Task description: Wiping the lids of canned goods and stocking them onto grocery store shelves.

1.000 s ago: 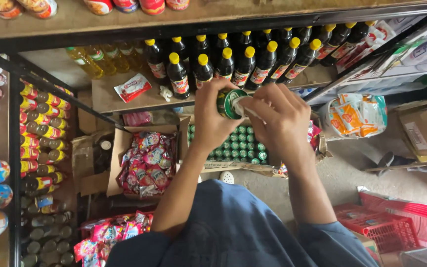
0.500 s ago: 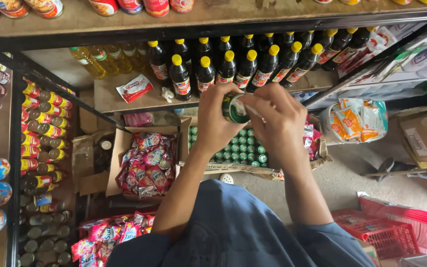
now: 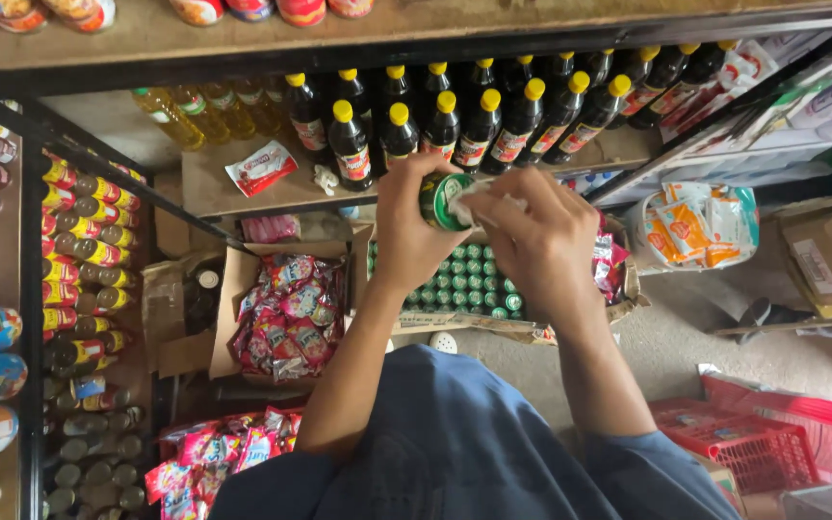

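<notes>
Shelf (image 3: 243, 188) up at twelve o'clock, lined with dark yellow-capped bottles (image 3: 479, 120). Just below it, a cardboard box (image 3: 464, 323) packed with green-capped cans. Over that box, both hands are raised close together. The left hand (image 3: 411, 226) is wrapped around a small green can (image 3: 440, 200), gripping it from nine o'clock. The right hand (image 3: 541, 236) presses a white cloth (image 3: 479, 197) against the can from three o'clock, fingers pinched on it.
</notes>
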